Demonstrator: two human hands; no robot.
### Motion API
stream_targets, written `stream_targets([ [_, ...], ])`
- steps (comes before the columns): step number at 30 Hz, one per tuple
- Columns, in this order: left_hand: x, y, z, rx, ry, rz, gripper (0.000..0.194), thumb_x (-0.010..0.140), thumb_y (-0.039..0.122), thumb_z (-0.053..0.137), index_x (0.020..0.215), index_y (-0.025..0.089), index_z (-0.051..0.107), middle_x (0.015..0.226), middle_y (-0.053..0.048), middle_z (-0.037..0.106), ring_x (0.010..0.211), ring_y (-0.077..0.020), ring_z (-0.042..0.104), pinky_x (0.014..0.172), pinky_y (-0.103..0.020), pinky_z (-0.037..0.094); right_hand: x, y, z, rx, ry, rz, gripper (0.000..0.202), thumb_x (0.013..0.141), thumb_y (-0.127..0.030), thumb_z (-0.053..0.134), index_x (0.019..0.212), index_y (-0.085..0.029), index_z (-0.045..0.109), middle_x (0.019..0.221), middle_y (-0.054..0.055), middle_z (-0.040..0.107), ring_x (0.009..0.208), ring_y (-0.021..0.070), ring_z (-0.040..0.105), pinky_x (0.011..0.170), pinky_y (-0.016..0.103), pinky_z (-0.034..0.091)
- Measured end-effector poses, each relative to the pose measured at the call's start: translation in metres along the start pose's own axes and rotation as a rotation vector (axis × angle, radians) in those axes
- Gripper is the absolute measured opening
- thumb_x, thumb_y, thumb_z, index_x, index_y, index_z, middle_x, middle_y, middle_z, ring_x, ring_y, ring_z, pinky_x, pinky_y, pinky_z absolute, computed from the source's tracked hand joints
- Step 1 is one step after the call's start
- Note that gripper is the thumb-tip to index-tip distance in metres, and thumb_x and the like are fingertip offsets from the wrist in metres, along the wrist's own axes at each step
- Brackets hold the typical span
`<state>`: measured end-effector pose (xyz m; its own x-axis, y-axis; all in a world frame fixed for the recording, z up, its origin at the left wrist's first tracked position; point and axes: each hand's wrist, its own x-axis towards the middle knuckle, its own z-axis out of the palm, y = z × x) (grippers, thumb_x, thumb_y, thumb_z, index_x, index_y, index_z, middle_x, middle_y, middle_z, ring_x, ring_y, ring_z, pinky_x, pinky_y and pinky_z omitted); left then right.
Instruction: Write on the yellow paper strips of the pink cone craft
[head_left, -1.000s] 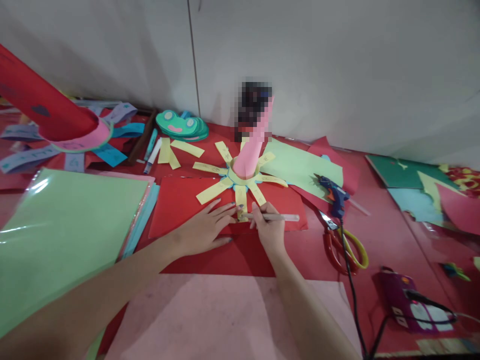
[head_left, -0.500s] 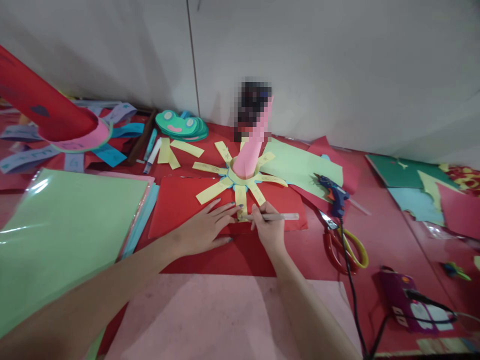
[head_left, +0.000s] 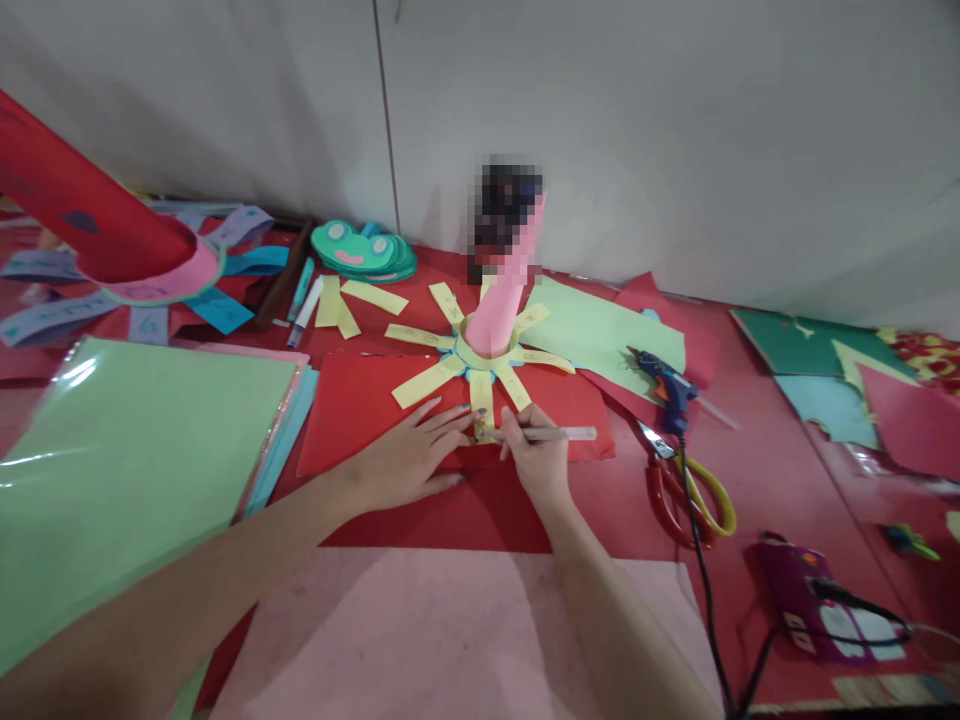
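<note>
The one camera, I see, rides on the person's head, behind and above the right hand [head_left: 541, 462] gripping the pen [head_left: 562, 434], and looks forward and down along both forearms [head_left: 240, 565]. It sits near enough that the left hand [head_left: 405, 460] shows whole just left of the grip, yet its wide view takes in the wall [head_left: 637, 130] beyond and the hot-glue gun [head_left: 677, 400] off to the right.

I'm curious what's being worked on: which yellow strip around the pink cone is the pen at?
The front yellow strip, pointing down the picture: only its outer end lies under the tip of the pen, held in the right hand.
</note>
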<state>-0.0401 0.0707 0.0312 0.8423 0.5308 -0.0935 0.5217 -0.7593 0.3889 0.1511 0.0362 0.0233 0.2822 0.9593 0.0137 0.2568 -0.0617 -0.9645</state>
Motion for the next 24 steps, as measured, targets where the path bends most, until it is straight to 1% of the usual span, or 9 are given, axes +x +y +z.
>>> stream_targets([
  [7, 0.0, -0.0001, 0.002, -0.019, 0.021, -0.003, 0.04, 0.097, 0.046, 0.04, 0.123, 0.019, 0.054, 0.15, -0.006, 0.038, 0.143, -0.0182, 0.023, 0.118, -0.038, 0.007, -0.0004, 0.0028, 0.0001, -0.013, -0.007, -0.008, 0.041, 0.083, -0.049, 0.058, 0.055, -0.023, 0.041, 0.038, -0.005, 0.049, 0.038, 0.0103, 0.046, 0.044, 0.023, 0.039],
  [14, 0.0005, 0.001, -0.0004, -0.021, -0.001, -0.005, 0.039, 0.096, 0.045, 0.041, 0.123, 0.019, 0.054, 0.15, -0.007, 0.037, 0.143, -0.0186, 0.022, 0.119, -0.039, 0.007, -0.0009, 0.0034, -0.0003, -0.005, -0.018, 0.003, 0.042, 0.083, -0.049, 0.059, 0.056, -0.023, 0.041, 0.038, -0.006, 0.049, 0.038, 0.0101, 0.046, 0.046, 0.023, 0.039],
  [19, 0.0, 0.0006, 0.0006, -0.047, 0.025, -0.009, 0.039, 0.097, 0.045, 0.039, 0.122, 0.02, 0.054, 0.149, -0.006, 0.039, 0.142, -0.0192, 0.025, 0.119, -0.039, 0.008, 0.0002, 0.0032, -0.0005, -0.008, -0.016, -0.012, 0.042, 0.083, -0.049, 0.058, 0.056, -0.023, 0.041, 0.038, -0.006, 0.048, 0.038, 0.0103, 0.046, 0.046, 0.023, 0.039],
  [24, 0.0002, 0.0003, 0.0009, -0.02, 0.011, -0.007, 0.04, 0.097, 0.046, 0.039, 0.122, 0.019, 0.054, 0.149, -0.006, 0.039, 0.143, -0.0185, 0.023, 0.119, -0.039, 0.009, 0.0006, 0.0033, -0.0002, -0.022, -0.014, -0.017, 0.041, 0.083, -0.05, 0.057, 0.056, -0.023, 0.042, 0.039, -0.006, 0.049, 0.039, 0.0105, 0.047, 0.046, 0.023, 0.04],
])
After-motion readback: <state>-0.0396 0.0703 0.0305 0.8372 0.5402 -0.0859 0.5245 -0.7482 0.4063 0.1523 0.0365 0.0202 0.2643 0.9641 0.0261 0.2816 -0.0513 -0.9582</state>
